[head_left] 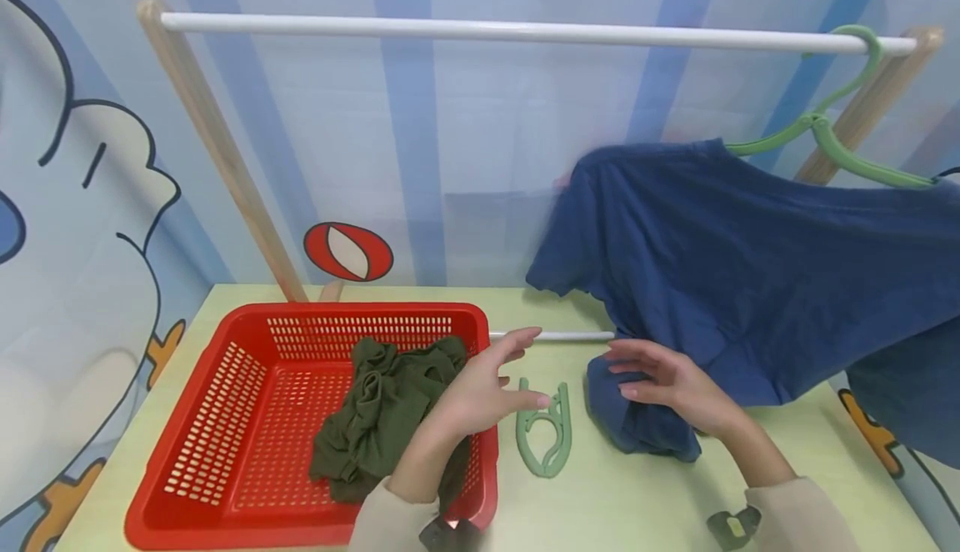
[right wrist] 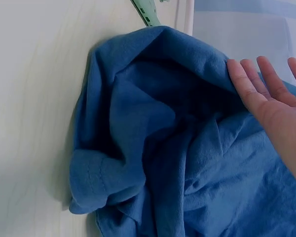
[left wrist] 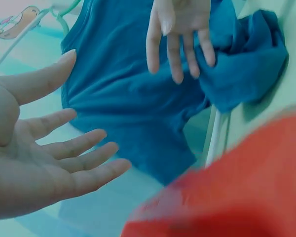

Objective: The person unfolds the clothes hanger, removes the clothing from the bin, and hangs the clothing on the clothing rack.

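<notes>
A blue T-shirt (head_left: 675,235) hangs from a green hanger (head_left: 862,164) hooked over the white rod, at the rod's right end. Bunched blue cloth (head_left: 637,419) lies on the table below, seemingly joined to the shirt. Just over that bundle is my right hand (head_left: 667,377), fingers loosely extended and holding nothing; whether it touches the cloth I cannot tell. My left hand (head_left: 491,385), palm facing right with spread fingers, hovers beside the basket's right rim. Partly under its thumb in the head view lies a folded green hanger (head_left: 553,462) on the table.
A red plastic basket (head_left: 176,419) stands at the left with crumpled dark green cloth (head_left: 375,419) inside. The white rod (head_left: 480,29) spans wooden posts, the left post (head_left: 225,152) rising behind the basket. A lower white bar (head_left: 570,336) runs along the table's back.
</notes>
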Available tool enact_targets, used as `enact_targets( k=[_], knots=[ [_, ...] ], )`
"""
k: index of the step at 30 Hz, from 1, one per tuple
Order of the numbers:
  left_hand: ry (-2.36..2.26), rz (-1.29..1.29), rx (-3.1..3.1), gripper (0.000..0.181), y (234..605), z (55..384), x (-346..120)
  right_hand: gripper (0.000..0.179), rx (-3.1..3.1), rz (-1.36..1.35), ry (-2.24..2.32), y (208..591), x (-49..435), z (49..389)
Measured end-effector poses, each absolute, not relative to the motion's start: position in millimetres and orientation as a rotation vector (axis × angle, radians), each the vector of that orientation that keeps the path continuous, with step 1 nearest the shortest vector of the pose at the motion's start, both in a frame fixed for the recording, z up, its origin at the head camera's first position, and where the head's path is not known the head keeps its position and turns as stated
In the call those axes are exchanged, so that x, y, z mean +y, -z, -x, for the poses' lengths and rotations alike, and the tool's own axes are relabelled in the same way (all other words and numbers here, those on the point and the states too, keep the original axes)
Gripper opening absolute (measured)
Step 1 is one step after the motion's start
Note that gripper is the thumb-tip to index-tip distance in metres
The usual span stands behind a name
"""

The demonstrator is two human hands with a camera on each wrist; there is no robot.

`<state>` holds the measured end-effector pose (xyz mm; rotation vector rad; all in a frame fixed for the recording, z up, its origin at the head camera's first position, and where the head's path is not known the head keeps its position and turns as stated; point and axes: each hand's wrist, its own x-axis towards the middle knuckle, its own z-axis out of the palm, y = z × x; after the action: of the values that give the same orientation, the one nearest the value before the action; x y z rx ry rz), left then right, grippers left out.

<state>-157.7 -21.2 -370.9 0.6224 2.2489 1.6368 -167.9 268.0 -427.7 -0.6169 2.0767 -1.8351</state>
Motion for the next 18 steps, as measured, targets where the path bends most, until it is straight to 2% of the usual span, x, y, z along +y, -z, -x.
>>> enact_targets(
  k=[6,18],
  knots=[
    [-1.849,-0.562,2.359,0.065,376.3,147.8,7.5,0.052,2.011,0.686,1.915,426.2,270.4,168.8],
    [-1.890,-0.445,2.554,0.069,403.9,122.1,57.6,0.050,1.885,0.754,1.912,430.8,266.5,166.3]
  ],
)
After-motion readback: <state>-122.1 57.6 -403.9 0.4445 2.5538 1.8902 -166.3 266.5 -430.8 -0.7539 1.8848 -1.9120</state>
